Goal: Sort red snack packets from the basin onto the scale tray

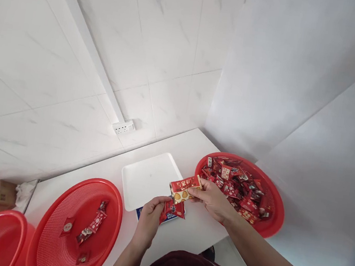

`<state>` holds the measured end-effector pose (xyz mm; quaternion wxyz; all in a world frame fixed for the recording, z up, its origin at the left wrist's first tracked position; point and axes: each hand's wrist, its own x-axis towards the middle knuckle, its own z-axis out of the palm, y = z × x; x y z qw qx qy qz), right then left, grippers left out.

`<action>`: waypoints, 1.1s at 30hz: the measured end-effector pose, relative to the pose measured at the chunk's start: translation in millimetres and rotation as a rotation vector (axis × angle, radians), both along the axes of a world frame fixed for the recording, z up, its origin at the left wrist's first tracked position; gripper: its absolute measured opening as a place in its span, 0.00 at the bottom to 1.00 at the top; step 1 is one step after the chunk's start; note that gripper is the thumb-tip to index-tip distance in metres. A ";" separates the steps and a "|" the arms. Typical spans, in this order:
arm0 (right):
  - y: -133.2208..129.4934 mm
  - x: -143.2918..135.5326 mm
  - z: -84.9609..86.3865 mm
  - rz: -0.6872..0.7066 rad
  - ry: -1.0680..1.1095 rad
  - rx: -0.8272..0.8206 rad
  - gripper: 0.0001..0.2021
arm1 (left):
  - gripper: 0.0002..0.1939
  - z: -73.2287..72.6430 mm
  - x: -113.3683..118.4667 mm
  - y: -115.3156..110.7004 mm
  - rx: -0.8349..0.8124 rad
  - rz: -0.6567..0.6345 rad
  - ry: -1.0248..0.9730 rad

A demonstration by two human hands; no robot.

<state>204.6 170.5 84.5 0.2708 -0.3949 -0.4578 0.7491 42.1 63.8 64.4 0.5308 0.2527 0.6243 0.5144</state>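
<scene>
- left hand (149, 222): your thumb and finger are pinched on the edge of a red packet (177, 209); a slack pinch could let it slip.
- right hand (212, 199): clamped on the gold packet (186, 189), which overlaps the red packet, so a quick pull might drag both.
- tray (151, 175): just beyond your left fingers; a dropped packet could miss its rim.
- basket (279, 211) at your right: heaped with packets; your forearm, knocking its rim, could spill some.

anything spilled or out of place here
Nothing stands out: small shiny red snack packets sit in round red plastic mesh baskets or in the left hand and right hand; no spill shows on the white tabletop.
</scene>
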 end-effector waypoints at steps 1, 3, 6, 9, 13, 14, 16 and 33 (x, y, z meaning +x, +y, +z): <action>-1.5 -4.1 0.4 -0.003 -0.019 0.015 0.14 | 0.14 2.5 0.0 -1.0 0.009 0.000 -0.005; -4.2 -10.3 2.0 -0.007 -0.045 0.044 0.14 | 0.13 7.2 -0.5 -2.9 0.024 0.004 -0.009; -9.6 -16.3 6.0 0.025 -0.058 0.063 0.14 | 0.13 13.5 -1.5 -3.6 0.068 -0.020 0.013; -15.9 -20.4 9.7 0.061 -0.062 0.046 0.15 | 0.15 16.9 -2.4 -0.3 0.093 -0.035 0.099; -21.4 -23.5 9.9 0.082 -0.033 -0.026 0.18 | 0.17 16.2 -3.2 5.5 0.119 -0.048 0.135; -22.1 -23.7 9.4 0.081 -0.023 -0.041 0.19 | 0.17 15.5 -3.3 6.4 0.129 -0.060 0.128; -23.0 -23.7 8.6 0.068 -0.014 -0.049 0.20 | 0.17 14.3 -3.3 7.5 0.133 -0.072 0.129; -23.5 -21.3 9.5 0.051 0.021 -0.092 0.16 | 0.17 22.2 -3.9 8.9 0.113 -0.136 0.325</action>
